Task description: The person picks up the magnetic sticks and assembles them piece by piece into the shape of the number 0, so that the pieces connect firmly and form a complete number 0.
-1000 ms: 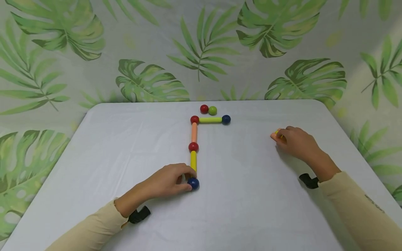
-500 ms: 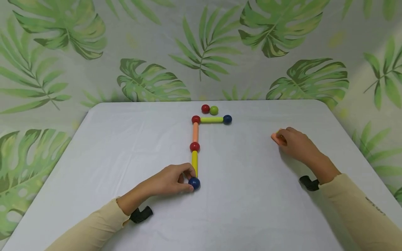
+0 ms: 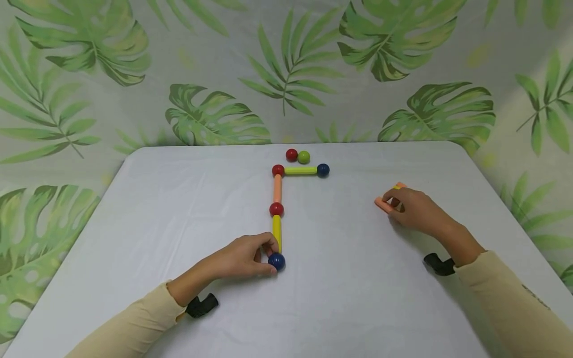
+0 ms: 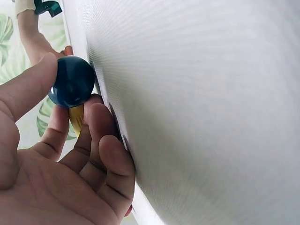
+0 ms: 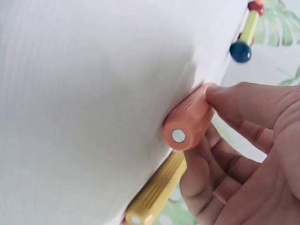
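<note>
Between thumb and fingers, my left hand (image 3: 241,256) holds a dark blue ball (image 4: 72,82) at the near end of a yellow rod (image 3: 277,231). That rod runs up to a red ball (image 3: 276,209), then an orange rod (image 3: 278,189) leads to another red ball (image 3: 278,170). From there a yellow-green rod (image 3: 301,171) goes right to a second blue ball (image 3: 323,170). On the right, my right hand (image 3: 418,211) pinches an orange magnetic rod (image 5: 190,119) with a round metal end. Close beside it lies a yellow rod (image 5: 157,187), partly hidden by the fingers in the head view.
A loose red ball (image 3: 292,155) and a green ball (image 3: 304,157) sit side by side near the table's back edge. Another orange piece (image 3: 403,185) shows just beyond my right hand. The white table (image 3: 349,298) meets a leaf-patterned cloth (image 3: 215,49) behind.
My right hand has drawn an orange rod slightly left and toward me, away from the yellow and orange pieces beside it. The left hand stays at the blue ball.
</note>
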`<state>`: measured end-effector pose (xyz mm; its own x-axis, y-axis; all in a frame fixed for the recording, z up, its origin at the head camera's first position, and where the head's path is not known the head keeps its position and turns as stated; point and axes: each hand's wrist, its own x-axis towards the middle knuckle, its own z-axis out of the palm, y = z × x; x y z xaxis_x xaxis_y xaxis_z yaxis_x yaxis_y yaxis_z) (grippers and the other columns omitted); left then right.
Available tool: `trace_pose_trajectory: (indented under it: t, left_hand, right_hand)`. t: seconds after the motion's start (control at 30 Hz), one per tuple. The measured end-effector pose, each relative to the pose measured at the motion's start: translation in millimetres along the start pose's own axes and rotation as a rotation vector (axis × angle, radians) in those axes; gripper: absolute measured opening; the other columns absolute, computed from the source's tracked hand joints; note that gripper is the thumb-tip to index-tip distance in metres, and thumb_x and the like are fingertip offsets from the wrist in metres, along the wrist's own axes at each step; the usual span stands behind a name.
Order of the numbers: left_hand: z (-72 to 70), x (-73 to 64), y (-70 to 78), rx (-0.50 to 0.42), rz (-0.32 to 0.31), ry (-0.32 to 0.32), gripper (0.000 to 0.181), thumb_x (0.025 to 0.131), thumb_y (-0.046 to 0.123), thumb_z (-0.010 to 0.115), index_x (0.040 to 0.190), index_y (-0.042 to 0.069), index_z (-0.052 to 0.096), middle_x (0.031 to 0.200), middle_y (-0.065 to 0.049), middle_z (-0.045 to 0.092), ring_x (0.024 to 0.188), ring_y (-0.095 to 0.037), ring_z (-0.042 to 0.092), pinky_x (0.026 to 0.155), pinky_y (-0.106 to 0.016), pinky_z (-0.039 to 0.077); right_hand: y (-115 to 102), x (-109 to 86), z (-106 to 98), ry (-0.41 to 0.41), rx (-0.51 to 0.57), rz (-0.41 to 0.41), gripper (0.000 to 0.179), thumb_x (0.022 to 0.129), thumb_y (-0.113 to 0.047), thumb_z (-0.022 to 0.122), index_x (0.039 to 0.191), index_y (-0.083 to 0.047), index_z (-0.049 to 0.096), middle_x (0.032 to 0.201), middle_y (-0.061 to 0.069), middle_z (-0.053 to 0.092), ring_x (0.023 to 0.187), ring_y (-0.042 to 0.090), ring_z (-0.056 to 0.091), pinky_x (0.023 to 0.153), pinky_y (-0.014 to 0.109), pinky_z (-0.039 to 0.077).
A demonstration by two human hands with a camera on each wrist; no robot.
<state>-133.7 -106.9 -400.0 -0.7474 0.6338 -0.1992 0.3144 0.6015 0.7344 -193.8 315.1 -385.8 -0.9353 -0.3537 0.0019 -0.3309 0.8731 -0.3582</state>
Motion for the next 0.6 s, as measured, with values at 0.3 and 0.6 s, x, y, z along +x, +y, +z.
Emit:
trace_pose_trajectory:
  t: [0.3,0.6]
  left_hand:
    - [0.8,0.0,1.5,0.006,-0.026,0.004,0.032,0.083,0.022,0.08,0.105,0.02,0.058,0.094,0.004,0.062,0.071,-0.01,0.052,0.06,-0.02,0.041]
    - [0.1,0.0,1.5,0.003,-0.02,-0.003,0.033,0.083,0.022,0.08,0.106,0.018,0.058,0.095,0.002,0.061,0.072,-0.011,0.051,0.06,-0.02,0.041]
  right_hand:
    - [-10.2,-1.5,6.1,0.025,-0.055,-0.02,0.021,0.093,-0.017,0.066,0.111,-0.006,0.068,0.09,0.006,0.074,0.078,0.016,0.065,0.071,0.036,0.051]
    - [-17.4,-6.4,6.2,0.023,0.036,-0.066,0.023,0.094,-0.023,0.068,0.112,-0.008,0.068,0.093,0.004,0.073,0.081,0.015,0.067,0.073,0.035,0.053]
